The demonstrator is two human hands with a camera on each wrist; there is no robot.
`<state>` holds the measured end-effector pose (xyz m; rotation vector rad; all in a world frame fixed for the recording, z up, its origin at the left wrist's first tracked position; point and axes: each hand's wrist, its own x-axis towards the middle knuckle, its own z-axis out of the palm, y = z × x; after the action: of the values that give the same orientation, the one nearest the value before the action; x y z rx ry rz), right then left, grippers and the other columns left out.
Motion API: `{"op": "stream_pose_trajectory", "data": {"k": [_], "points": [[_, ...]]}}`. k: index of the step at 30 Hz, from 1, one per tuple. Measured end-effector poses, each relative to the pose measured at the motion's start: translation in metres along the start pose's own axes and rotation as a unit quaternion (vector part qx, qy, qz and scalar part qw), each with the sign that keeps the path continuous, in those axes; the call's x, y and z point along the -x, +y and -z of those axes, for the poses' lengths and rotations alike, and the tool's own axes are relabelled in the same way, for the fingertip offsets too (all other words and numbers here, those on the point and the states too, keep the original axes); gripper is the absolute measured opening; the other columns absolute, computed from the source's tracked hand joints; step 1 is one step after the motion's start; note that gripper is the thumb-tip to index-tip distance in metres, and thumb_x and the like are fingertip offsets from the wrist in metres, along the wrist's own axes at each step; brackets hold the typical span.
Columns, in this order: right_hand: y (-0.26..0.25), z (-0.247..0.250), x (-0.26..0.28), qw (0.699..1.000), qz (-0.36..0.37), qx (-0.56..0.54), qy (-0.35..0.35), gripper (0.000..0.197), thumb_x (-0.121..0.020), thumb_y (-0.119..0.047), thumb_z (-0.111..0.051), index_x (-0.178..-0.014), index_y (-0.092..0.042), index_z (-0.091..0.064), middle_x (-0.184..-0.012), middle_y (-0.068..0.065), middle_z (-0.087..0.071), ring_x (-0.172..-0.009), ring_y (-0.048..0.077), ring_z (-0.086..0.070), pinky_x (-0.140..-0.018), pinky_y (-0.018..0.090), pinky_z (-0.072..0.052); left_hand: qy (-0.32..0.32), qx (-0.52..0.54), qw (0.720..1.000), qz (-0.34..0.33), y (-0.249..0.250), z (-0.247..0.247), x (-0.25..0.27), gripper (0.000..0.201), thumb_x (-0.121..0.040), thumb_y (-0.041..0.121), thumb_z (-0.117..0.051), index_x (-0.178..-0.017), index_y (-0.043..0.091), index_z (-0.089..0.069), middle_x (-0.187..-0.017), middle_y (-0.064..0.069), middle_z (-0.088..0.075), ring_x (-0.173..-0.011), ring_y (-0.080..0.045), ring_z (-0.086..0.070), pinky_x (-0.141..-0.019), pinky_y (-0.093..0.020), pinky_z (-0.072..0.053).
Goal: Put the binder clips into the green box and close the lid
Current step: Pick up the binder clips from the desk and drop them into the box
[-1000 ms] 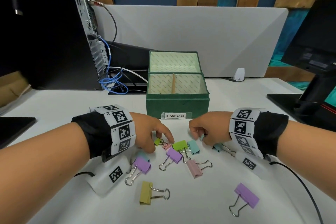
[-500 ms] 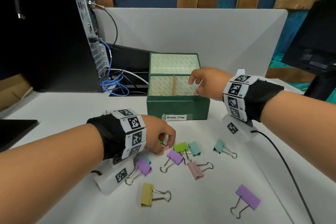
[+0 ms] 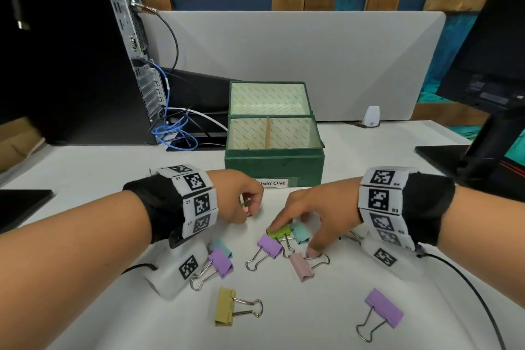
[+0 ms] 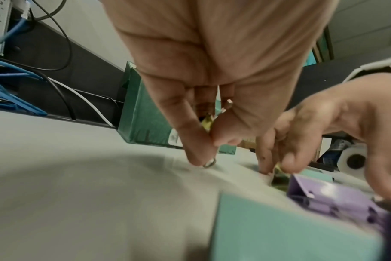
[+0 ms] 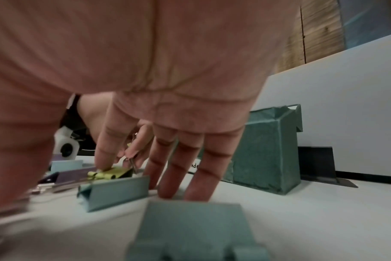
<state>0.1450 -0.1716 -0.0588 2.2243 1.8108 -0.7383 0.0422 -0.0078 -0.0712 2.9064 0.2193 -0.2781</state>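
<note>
Head view, we see our left hand (image 3: 238, 199) pinching a small clip, right hand (image 3: 318, 216) spread over a lime-green metal binder clip (image 3: 279, 231) on the white surface (image 3: 312, 321) before the open green box (image 3: 274, 162), left wrist view, thumb and forefinger pinched on a yellowish clip (image 4: 207, 121), right wrist view, straight fingers (image 5: 174, 162), forefinger on the lime clip.

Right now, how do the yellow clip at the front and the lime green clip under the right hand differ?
The yellow clip lies alone near the front table edge, untouched; the lime green clip sits in the cluster in front of the green box with the right hand's fingertip on it. Yellow's wire handles show fully; lime's are partly hidden among neighbours. Both lie on the table, not yet boxed.
</note>
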Motion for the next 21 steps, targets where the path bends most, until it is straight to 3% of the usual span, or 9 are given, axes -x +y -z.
{"op": "stream_pose_trajectory", "data": {"k": [4,7,11,15,19,21], "points": [[0.003,-0.004,0.001,1.000,-0.003,0.017,0.006,0.064,-0.080,-0.030,-0.069,-0.131,-0.050,-0.037,-0.129,-0.009,-0.044,-0.113,0.014,-0.048,-0.100,0.035,-0.043,0.037,0.040,0.998,0.012,0.005,0.014,-0.003,0.024,-0.075,0.009,-0.065,-0.074,0.032,-0.058,-0.066,0.014,-0.051,-0.060,-0.002,-0.046,-0.060,-0.018,-0.043],[0.006,-0.005,0.002,1.000,-0.013,0.008,0.026,0.057,-0.080,-0.028,-0.070,-0.127,-0.045,-0.042,-0.120,-0.009,-0.047,-0.105,0.014,-0.050,-0.095,0.032,-0.046,0.085,0.094,0.992,0.026,0.013,0.036,-0.013,0.020,-0.076,0.009,-0.067,-0.080,0.029,-0.063,-0.074,0.010,-0.060,-0.065,-0.007,-0.056,-0.070,-0.023,-0.053],[0.007,-0.007,0.000,0.999,-0.013,0.003,0.044,0.049,-0.080,-0.028,-0.069,-0.121,-0.040,-0.046,-0.106,-0.012,-0.044,-0.085,0.006,-0.047,-0.083,0.025,-0.044,0.162,0.161,0.973,0.026,0.025,0.062,-0.039,0.019,-0.077,0.009,-0.068,-0.087,0.024,-0.065,-0.096,-0.003,-0.071,-0.089,-0.021,-0.070,-0.084,-0.039,-0.058],[0.010,-0.009,0.000,0.998,-0.006,-0.011,0.055,0.046,-0.080,-0.027,-0.069,-0.119,-0.036,-0.047,-0.117,-0.008,-0.049,-0.099,0.012,-0.050,-0.087,0.028,-0.046,0.208,0.171,0.963,0.017,0.036,0.077,-0.066,0.016,-0.083,0.015,-0.066,-0.097,0.023,-0.066,-0.088,0.002,-0.066,-0.086,-0.020,-0.066,-0.079,-0.029,-0.053],[0.010,-0.011,0.000,0.998,0.003,-0.014,0.060,0.045,-0.081,-0.026,-0.068,-0.120,-0.034,-0.047,-0.118,-0.007,-0.049,-0.101,0.013,-0.050,-0.088,0.029,-0.045,0.188,0.170,0.967,0.019,0.033,0.074,-0.079,0.034,-0.085,0.023,-0.065,-0.119,0.026,-0.060,-0.108,0.007,-0.065,-0.096,-0.011,-0.059,-0.085,-0.023,-0.044],[0.012,-0.013,-0.001,0.998,0.004,-0.011,0.062,0.044,-0.082,-0.026,-0.066,-0.121,-0.034,-0.047,-0.121,-0.005,-0.049,-0.104,0.015,-0.051,-0.087,0.028,-0.044,0.177,0.174,0.969,0.019,0.028,0.070,-0.078,0.036,-0.085,0.027,-0.065,-0.121,0.032,-0.058,-0.121,0.007,-0.062,-0.107,-0.010,-0.060,-0.091,-0.023,-0.043]]}}
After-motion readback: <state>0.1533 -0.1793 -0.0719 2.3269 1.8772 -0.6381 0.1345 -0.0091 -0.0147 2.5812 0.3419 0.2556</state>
